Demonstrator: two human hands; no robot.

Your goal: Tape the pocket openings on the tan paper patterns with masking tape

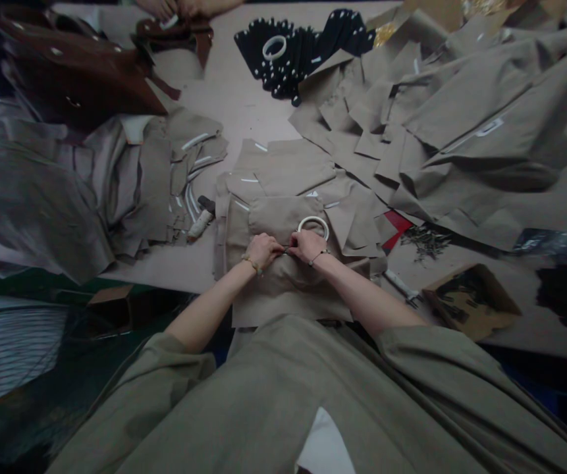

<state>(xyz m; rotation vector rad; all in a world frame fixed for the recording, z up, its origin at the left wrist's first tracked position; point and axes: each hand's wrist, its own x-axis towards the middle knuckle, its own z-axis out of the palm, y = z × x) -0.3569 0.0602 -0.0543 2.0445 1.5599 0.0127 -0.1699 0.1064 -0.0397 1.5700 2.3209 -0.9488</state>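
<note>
- Head view: left hand (263, 250) and right hand (307, 246), close together, pinch maybe a dark bit (286, 249).
- Tan cloth (290, 283) lies beneath, on the table (258, 115).
- I think they're fixing it; next needs steadiness.

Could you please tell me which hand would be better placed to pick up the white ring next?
Probably the right hand: the white ring lies right beside it, while the left hand is farther off. Both hands' fingers are at the tan fabric, though.

The dark piece (286, 249) between left hand (262, 251) and right hand (308, 246) is too small to identify, and the picture's edge cuts off grey cloth (21, 187) at nine o'clock.
</note>
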